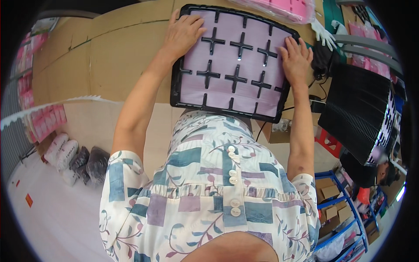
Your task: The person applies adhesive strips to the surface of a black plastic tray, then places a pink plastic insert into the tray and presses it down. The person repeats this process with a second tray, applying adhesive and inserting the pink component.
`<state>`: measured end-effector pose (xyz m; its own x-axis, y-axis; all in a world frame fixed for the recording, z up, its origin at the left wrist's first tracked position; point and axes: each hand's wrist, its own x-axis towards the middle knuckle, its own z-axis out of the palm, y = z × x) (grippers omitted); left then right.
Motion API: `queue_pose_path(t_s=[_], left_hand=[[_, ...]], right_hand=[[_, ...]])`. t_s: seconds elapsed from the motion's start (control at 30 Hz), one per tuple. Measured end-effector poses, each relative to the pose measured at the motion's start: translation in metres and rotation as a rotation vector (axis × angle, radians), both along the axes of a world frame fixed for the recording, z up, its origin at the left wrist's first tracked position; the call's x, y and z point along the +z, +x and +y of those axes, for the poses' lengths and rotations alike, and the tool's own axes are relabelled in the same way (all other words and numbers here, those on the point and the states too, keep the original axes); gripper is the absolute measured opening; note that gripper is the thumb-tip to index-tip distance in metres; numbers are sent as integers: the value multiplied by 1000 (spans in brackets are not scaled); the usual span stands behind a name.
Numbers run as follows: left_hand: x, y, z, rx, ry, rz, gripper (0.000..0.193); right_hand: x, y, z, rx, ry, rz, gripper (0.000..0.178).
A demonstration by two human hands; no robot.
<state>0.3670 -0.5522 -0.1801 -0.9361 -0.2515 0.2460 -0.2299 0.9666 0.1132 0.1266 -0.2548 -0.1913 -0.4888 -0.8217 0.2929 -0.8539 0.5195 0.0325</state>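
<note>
Our left hand [184, 34]: fingers apart, lying over upper-left corner of black tray [176, 87]. Tray sits between our hands at worktop [109, 52] edge, long axis sideways, right end slanting bit toward us. Our right hand [297, 61]: at right rim, thumb and fingers apart, can't tell if gripping.

Black tray [176, 83] on brown table [109, 56]

White blouse [209, 191], teal and mauve blocks [185, 157], 6 buttons [232, 173], short sleeves [124, 196]
</note>
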Motion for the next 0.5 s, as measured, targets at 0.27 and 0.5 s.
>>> queue_pose_path(t_s=[0.27, 0.5], left_hand=[[18, 108, 109, -226, 346, -54, 41], [4, 120, 137, -288, 382, -142, 62]], right_hand=[[34, 103, 103, 86, -45, -316, 48], [6, 145, 147, 37, 288, -313, 76]])
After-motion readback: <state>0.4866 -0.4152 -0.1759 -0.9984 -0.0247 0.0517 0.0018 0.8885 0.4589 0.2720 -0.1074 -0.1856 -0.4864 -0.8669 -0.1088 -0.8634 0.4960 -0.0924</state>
